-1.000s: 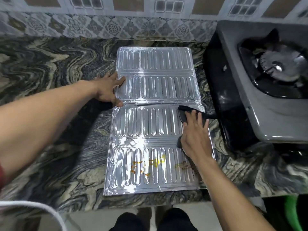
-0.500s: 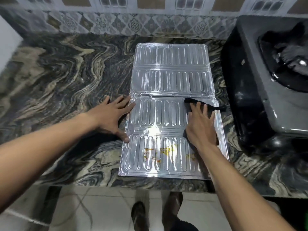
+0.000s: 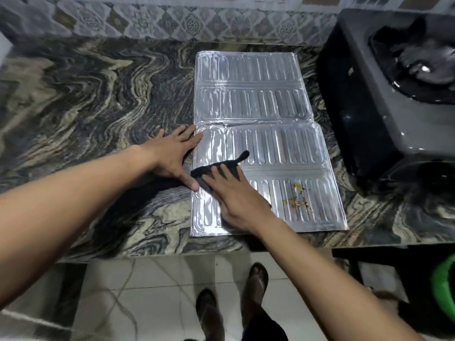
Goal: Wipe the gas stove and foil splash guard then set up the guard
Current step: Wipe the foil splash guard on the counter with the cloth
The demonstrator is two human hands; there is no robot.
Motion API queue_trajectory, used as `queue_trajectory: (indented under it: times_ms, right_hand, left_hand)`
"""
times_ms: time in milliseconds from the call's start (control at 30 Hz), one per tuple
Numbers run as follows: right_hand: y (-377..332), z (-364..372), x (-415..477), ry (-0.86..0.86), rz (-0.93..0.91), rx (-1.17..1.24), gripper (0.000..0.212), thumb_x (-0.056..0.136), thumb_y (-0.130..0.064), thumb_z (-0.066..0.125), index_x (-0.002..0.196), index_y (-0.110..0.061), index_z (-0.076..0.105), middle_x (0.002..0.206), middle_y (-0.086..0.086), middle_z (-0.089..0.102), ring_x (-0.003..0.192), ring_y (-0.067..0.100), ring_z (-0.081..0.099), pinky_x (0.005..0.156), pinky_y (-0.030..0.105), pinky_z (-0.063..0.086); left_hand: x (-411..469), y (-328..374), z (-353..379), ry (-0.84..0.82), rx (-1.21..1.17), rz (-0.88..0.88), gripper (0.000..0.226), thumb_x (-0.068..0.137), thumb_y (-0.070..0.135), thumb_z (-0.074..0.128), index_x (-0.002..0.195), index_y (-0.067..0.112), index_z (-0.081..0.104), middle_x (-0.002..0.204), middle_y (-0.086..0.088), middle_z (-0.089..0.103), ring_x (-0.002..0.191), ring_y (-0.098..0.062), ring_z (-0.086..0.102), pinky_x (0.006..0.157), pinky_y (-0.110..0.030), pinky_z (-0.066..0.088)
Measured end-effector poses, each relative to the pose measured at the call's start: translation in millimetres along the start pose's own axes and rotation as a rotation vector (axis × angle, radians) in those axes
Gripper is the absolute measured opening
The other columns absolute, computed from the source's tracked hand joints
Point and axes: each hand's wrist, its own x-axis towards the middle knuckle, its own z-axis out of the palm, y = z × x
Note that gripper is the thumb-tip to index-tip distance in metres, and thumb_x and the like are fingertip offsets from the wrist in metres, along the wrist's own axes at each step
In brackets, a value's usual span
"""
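Observation:
The ribbed foil splash guard (image 3: 256,102) lies flat and unfolded on the marble counter (image 3: 98,99). Yellow-brown stains (image 3: 296,199) mark its near right panel. My right hand (image 3: 234,195) presses a black cloth (image 3: 221,166) flat on the guard's near left part, fingers spread over it. Beside the guard's left edge my left hand (image 3: 172,156) lies palm down, fingers apart, with the thumb touching the foil. The grey gas stove (image 3: 384,94) stands to the right, its burner (image 3: 421,67) at the far right.
A patterned tile wall (image 3: 172,20) runs behind the counter. The counter's front edge is just below the guard. My feet in sandals (image 3: 256,281) stand on a pale tiled floor. A green container (image 3: 443,286) sits low at the right.
My right hand has slid the black cloth from the guard's right side across to its left side. The left hand stays at the left edge. The stains are now uncovered.

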Motion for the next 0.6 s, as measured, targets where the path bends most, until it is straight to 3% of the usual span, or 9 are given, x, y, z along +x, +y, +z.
queue_trajectory:
  times_ms: [100,167,267,433,600]
  right_hand:
    - [21.5,-1.0,-18.5,0.008,0.042,-0.011,0.062,0.099,-0.016,0.043,0.156,-0.023,0.020,0.163,0.006,0.017,0.151,0.025,0.008,0.121,0.042,-0.007]
    - [42.2,-6.8,-28.6,0.051,0.136,-0.001,0.060,0.099,-0.016,0.042,0.155,-0.024,0.022,0.163,0.006,0.019,0.151,0.025,0.009,0.123,0.047,0.000]
    - [75.5,-17.5,-44.3,0.107,0.283,0.017,0.057,0.101,-0.015,0.038,0.155,-0.024,0.024,0.163,0.006,0.019,0.151,0.024,0.010,0.122,0.045,0.002]
    - [100.9,-18.9,-59.0,0.174,0.456,0.040,0.049,0.105,-0.021,0.029,0.154,-0.024,0.027,0.163,0.005,0.021,0.151,0.021,0.009,0.123,0.043,0.001]
    - [103.1,-21.4,-63.5,0.226,0.523,0.078,0.046,0.106,-0.023,0.025,0.152,-0.019,0.030,0.162,0.009,0.022,0.151,0.024,0.010,0.123,0.044,0.001]
  left_hand:
    - [-0.1,0.6,-0.7,-0.004,-0.001,0.005,0.155,0.035,0.097,0.059,0.151,0.034,-0.022,0.160,0.006,-0.027,0.149,-0.019,-0.020,0.117,-0.059,-0.005]
    - [-0.1,0.9,0.2,0.000,0.000,0.004,0.155,0.034,0.098,0.058,0.151,0.035,-0.022,0.160,0.006,-0.027,0.149,-0.019,-0.019,0.117,-0.059,-0.004]
    - [-1.6,8.4,-2.8,-0.003,-0.003,-0.019,0.155,0.034,0.096,0.059,0.152,0.033,-0.018,0.161,0.005,-0.023,0.150,-0.020,-0.016,0.118,-0.061,-0.002]
    - [-15.1,23.9,3.4,0.043,0.087,0.052,0.137,0.056,0.084,0.063,0.156,0.023,-0.008,0.163,0.001,-0.019,0.150,-0.021,-0.014,0.118,-0.060,-0.001]
    - [-21.5,24.0,17.8,-0.039,0.035,0.045,0.156,0.036,0.093,0.061,0.154,0.024,-0.015,0.161,0.007,-0.024,0.150,-0.015,-0.016,0.117,-0.061,-0.002]
